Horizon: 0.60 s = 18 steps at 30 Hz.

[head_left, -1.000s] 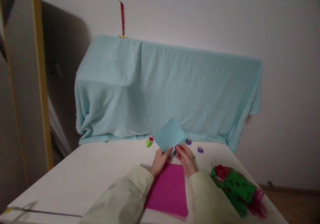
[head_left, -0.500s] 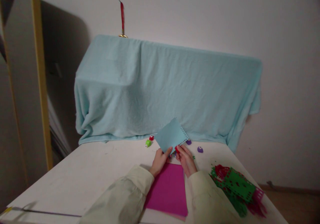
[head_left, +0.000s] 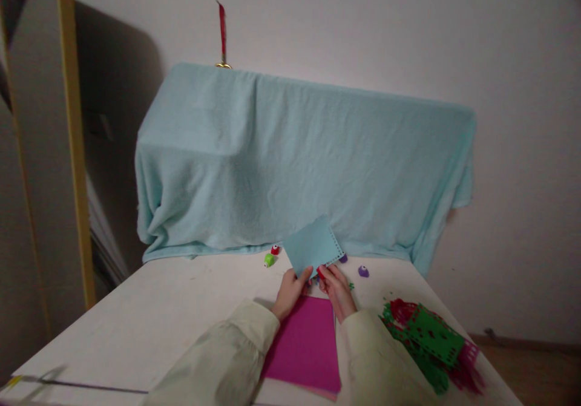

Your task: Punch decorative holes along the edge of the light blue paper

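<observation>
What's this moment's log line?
left hand: holds light-blue square paper sheet | right hand: pinches small red object at sheet's edge | white table: magenta rectangular paper stack, perforated green paper

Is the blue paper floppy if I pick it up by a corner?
Probably not very floppy: the blue paper looks nearly flat, sticking out from the left hand near its lower corner. It's likely light, since it looks like a single thin sheet. The edge with little holes might tear more easily.
</observation>
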Motion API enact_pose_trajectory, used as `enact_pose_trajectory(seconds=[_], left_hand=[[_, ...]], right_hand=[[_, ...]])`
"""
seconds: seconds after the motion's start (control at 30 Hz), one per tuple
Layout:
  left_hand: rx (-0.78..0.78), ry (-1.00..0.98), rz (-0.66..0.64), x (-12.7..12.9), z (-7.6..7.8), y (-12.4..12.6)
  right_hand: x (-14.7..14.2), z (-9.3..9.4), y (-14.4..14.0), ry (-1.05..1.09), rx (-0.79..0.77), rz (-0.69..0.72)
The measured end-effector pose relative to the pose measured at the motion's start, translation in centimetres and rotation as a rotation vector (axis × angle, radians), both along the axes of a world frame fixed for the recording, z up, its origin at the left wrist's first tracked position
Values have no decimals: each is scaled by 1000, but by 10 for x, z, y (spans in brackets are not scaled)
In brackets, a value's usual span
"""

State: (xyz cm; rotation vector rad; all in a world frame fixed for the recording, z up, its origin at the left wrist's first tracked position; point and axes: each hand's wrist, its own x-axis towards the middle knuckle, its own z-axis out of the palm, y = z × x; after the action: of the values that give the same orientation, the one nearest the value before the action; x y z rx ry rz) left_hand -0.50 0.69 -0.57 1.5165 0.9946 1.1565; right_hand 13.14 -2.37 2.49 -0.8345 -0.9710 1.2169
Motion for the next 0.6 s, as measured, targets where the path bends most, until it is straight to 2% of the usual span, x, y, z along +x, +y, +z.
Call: enact_pose_trajectory(seconds=[0.37, 0.6], left_hand=[[-22, -73, 10, -1, 4, -2], [-34, -75, -3, 1, -2, 0]], right_hand=[[7, -1, 2, 38, 26, -73], [10, -2, 6, 109, 8, -77]])
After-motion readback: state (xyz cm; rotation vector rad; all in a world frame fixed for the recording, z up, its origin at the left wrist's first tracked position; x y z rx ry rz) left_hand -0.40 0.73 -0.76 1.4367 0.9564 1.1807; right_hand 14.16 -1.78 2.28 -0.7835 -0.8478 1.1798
